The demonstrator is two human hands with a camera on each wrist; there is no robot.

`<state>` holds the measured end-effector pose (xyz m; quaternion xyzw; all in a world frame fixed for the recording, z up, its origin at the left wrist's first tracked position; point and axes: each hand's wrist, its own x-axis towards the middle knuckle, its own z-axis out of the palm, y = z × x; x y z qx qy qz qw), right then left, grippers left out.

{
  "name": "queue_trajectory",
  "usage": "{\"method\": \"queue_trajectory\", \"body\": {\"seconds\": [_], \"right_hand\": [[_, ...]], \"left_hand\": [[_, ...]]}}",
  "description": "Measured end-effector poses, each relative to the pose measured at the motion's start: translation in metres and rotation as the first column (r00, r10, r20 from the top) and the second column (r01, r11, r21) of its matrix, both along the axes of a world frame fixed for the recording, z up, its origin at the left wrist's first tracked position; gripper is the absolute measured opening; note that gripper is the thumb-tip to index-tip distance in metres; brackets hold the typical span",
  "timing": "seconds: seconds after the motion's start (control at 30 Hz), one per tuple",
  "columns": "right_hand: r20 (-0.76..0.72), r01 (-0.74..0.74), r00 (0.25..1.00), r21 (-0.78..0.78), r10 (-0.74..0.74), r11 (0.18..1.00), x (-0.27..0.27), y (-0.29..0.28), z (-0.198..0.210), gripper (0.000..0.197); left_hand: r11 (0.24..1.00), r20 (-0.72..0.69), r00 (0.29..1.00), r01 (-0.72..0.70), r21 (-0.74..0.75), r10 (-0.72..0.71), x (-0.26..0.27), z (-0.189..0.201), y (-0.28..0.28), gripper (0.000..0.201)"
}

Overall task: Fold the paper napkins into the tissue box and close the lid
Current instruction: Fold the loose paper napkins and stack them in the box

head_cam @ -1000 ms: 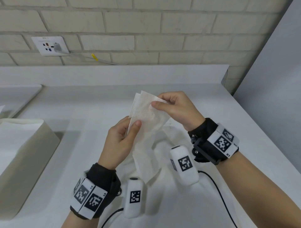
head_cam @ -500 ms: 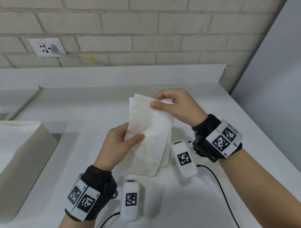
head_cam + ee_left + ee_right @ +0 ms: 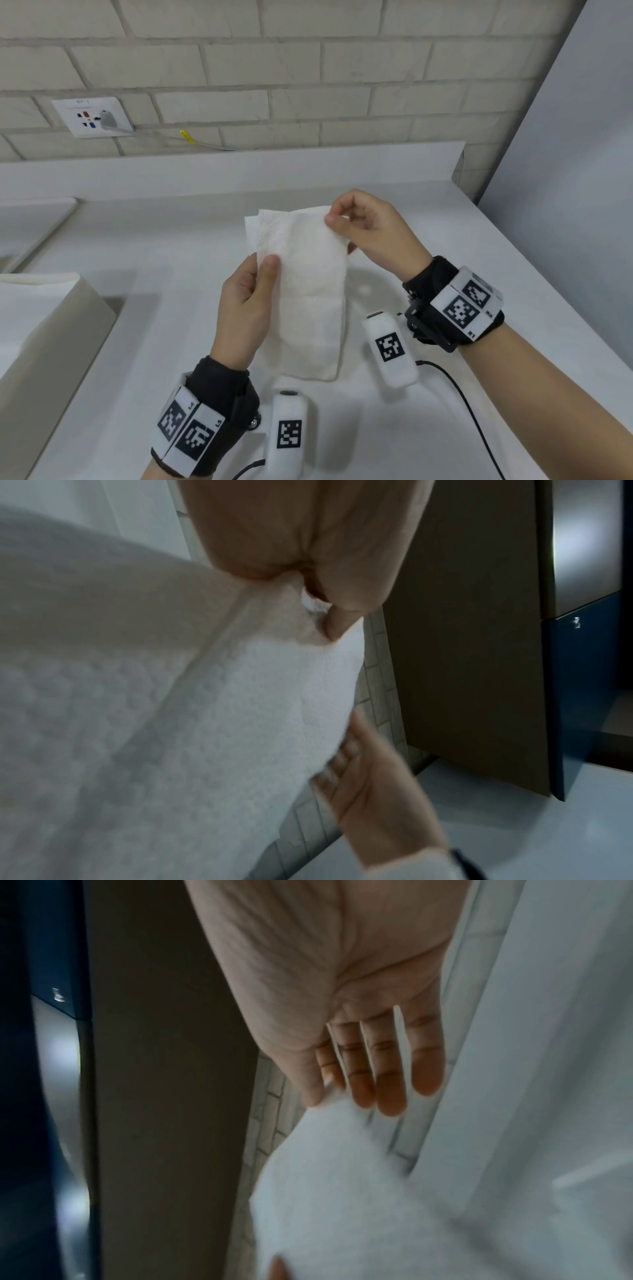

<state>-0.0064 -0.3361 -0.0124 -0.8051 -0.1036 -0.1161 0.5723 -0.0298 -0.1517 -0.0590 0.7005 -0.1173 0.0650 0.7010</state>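
Observation:
A white paper napkin [image 3: 305,291], folded into a long strip, hangs upright over the white counter [image 3: 428,219]. My left hand [image 3: 265,270] pinches its left edge, thumb on the front. My right hand [image 3: 334,221] pinches the top right corner. In the left wrist view the napkin [image 3: 171,723] fills the left side, my left hand [image 3: 318,607] nips a pleat of it, and the right hand shows below. In the right wrist view my right hand [image 3: 322,1093] holds the napkin [image 3: 342,1191] by its corner. The beige tissue box [image 3: 58,349] stands open at the left edge.
A wall socket [image 3: 92,116] with a plug and cable sits on the brick wall at the back left. A grey panel [image 3: 575,171] bounds the counter on the right. A black cable [image 3: 469,404] trails from the right wrist rig.
The loosely hanging napkin has been drawn into a flat, narrow folded strip. My right hand has shifted right along the top edge and my left hand now grips the left edge.

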Motion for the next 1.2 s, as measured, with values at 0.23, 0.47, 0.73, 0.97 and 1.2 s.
{"method": "queue_trajectory", "body": {"seconds": [0.23,0.47,0.73,0.97,1.2], "right_hand": [[-0.402,-0.089,0.866,-0.707,-0.297,0.701,0.016,-0.051,-0.061,0.047],[-0.461,-0.205,0.794,-0.817,-0.396,0.539,0.011,-0.050,-0.080,0.073],[-0.472,-0.127,0.746,-0.794,-0.470,0.595,0.008,-0.049,-0.076,0.075],[-0.570,-0.150,0.740,-0.656,-0.356,0.740,0.007,-0.055,-0.078,0.053],[-0.454,-0.034,0.826,-0.632,-0.334,0.774,0.009,-0.059,-0.071,0.034]], "left_hand": [[0.989,-0.051,0.989,-0.143,-0.031,0.141,0.005,-0.004,0.010,0.025],[0.987,-0.045,0.987,-0.155,-0.047,0.153,0.009,-0.011,0.011,0.014],[0.988,0.000,0.989,-0.149,-0.040,0.149,0.004,-0.011,0.012,0.049],[0.988,0.079,0.987,-0.144,0.059,0.140,0.009,-0.016,0.011,0.044],[0.989,-0.026,0.989,-0.147,0.023,0.147,0.008,-0.017,0.011,0.043]]}}
